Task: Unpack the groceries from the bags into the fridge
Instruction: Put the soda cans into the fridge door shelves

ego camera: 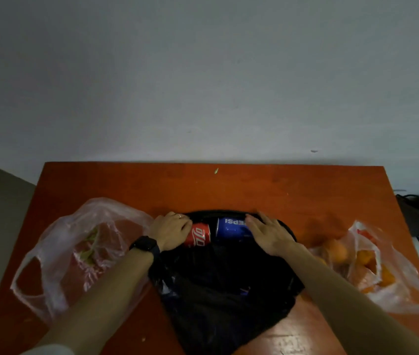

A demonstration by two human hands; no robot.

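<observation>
Left hand (171, 230) grips red Coca-Cola can (199, 236); right hand (267, 233) lies flat on blue Pepsi can (230, 228), both in black bag (223, 290).

Black bag (225, 298) at centre, red can (199, 234) with white script, blue can (231, 228) with white lettering, reddish-orange table (229, 188), orange fruit (336, 251) at right, grey-white wall (203, 73)

tabletop (267, 190): reddish-orange, set against a grey wall | left: pink translucent bag (75, 252) is laid crumpled | centre: black bag (223, 290) is spread toward the near edge | right: clear bag (408, 293), orange fruit seen through it | far edge: small green scrap (216, 170) is seen
</observation>
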